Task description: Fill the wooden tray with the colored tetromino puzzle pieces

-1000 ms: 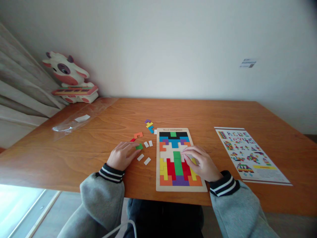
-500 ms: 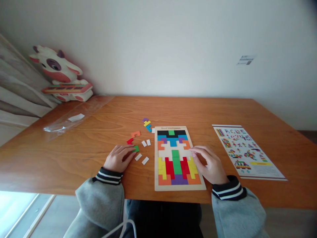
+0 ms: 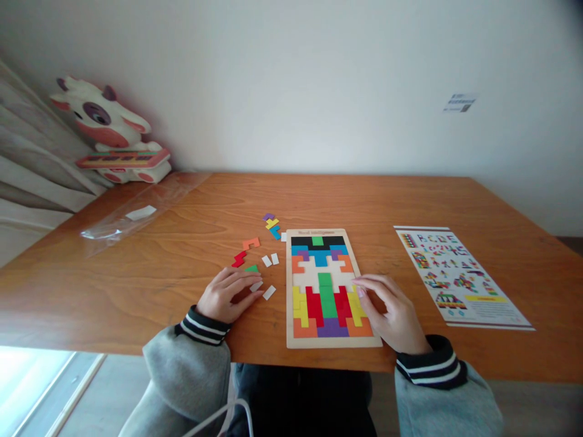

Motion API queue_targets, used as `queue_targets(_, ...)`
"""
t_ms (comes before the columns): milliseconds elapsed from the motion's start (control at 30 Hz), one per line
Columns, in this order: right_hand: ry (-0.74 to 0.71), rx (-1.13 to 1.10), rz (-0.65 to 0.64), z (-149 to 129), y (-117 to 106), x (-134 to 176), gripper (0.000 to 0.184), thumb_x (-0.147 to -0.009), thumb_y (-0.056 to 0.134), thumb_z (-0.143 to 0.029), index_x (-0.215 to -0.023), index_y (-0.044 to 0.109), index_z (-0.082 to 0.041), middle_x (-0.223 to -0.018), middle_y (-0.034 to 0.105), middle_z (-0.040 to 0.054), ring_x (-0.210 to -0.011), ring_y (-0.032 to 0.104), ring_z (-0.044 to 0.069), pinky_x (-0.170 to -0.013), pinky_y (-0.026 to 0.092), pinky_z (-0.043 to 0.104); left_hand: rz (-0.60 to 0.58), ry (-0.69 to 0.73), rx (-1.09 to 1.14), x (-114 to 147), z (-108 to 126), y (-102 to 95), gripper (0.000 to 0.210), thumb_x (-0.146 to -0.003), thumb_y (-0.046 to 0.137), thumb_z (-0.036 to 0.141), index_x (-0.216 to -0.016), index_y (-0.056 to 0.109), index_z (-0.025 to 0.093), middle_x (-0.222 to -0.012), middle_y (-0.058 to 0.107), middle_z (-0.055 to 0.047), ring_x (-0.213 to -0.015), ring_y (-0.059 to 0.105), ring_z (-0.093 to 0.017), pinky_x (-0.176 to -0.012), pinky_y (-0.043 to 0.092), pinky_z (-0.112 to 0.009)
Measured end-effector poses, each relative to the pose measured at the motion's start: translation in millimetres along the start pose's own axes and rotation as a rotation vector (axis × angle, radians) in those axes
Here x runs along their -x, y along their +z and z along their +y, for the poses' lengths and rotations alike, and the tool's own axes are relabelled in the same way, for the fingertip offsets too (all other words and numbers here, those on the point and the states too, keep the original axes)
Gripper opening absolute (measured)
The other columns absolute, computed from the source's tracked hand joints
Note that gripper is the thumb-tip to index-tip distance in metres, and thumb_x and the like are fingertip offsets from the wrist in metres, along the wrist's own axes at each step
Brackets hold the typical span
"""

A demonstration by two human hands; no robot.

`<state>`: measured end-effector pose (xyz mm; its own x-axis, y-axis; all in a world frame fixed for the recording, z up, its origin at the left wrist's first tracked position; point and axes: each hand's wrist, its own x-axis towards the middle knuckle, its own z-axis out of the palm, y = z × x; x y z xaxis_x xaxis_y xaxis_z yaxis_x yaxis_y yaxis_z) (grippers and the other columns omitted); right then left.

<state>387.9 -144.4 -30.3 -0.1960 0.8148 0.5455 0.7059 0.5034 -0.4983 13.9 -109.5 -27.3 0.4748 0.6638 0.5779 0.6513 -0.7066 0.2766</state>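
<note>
My left hand (image 3: 228,294) rests low over the table, thumb and fingers apart around a small white tile (image 3: 256,286); whether they touch it is unclear. Just beyond the fingers is a green piece (image 3: 252,268), partly covered. My right hand (image 3: 390,308) is at the right edge of a wooden puzzle board (image 3: 289,303), thumb and index tips close together in a pinch; anything between them is hidden. Colored block pieces fill much of the board, with a bare area around the green column (image 3: 326,294).
Left of the board lie a red piece (image 3: 239,259), an orange piece (image 3: 251,243), another white tile (image 3: 269,292) and several more pieces. A printed pattern sheet (image 3: 460,273) lies at the right. Farther back left are a clear plastic bag (image 3: 136,215) and a cow keyboard toy (image 3: 113,136).
My left hand has moved right and slightly toward me, off the green piece to the white tile. My right hand has stayed by the board's right edge. The view has shifted slightly.
</note>
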Motion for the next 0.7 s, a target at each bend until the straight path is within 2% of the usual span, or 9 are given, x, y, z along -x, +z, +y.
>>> queue_targets(167,-0.002,-0.011,-0.007,-1.4,0.2,-0.9,0.020,-0.095,0.057,-0.021,-0.112,0.066,-0.027,-0.104,0.071,0.0072,-0.097,0.069,0.024,-0.086,0.057,0.040,0.009,0.051,0.023,0.5,5.4,0.6,0.019,-0.093,0.067,0.026,-0.112,0.071,0.025,-0.100,0.079,-0.003,-0.087,0.072,-0.018,-0.081,0.060,-0.033)
queue_targets(300,-0.007,-0.013,-0.001,-1.8,-0.1,-1.4,0.019,-0.095,0.057,-0.021,-0.111,0.066,-0.026,-0.103,0.071,0.0070,-0.095,0.069,0.023,-0.086,0.058,0.039,0.023,-0.051,-0.076,-6.3,1.5,3.0,0.021,-0.094,0.065,0.028,-0.114,0.070,0.024,-0.112,0.076,-0.005,-0.098,0.070,-0.022,-0.090,0.056,-0.038)
queue_targets(433,-0.007,-0.029,0.002,-1.2,0.0,-2.3,0.017,-0.096,0.057,-0.023,-0.109,0.068,-0.027,-0.103,0.072,0.0067,-0.094,0.070,0.023,-0.085,0.059,0.039,-0.007,-0.221,-0.220,-21.0,-23.5,9.4,0.032,-0.095,0.059,0.040,-0.119,0.067,0.021,-0.120,0.072,-0.010,-0.103,0.068,-0.027,-0.093,0.054,-0.044)
queue_targets(567,-0.002,-0.030,0.017,-0.8,1.2,-2.9,0.017,-0.096,0.056,-0.025,-0.108,0.068,-0.026,-0.101,0.072,0.0074,-0.093,0.070,0.023,-0.084,0.060,0.039,-0.038,-0.311,-0.297,-35.8,-54.8,17.6,0.033,-0.095,0.055,0.046,-0.110,0.070,0.021,-0.106,0.076,-0.010,-0.097,0.070,-0.028,-0.090,0.054,-0.042)
queue_targets(700,-0.009,-0.021,0.023,-1.1,1.2,-3.2,0.017,-0.096,0.055,-0.022,-0.107,0.067,-0.025,-0.100,0.071,0.0077,-0.093,0.070,0.023,-0.083,0.060,0.038,-0.027,-0.329,-0.292,-40.2,-67.1,25.2,0.040,-0.093,0.055,0.055,-0.109,0.071,0.023,-0.100,0.078,-0.008,-0.090,0.071,-0.027,-0.083,0.055,-0.039)
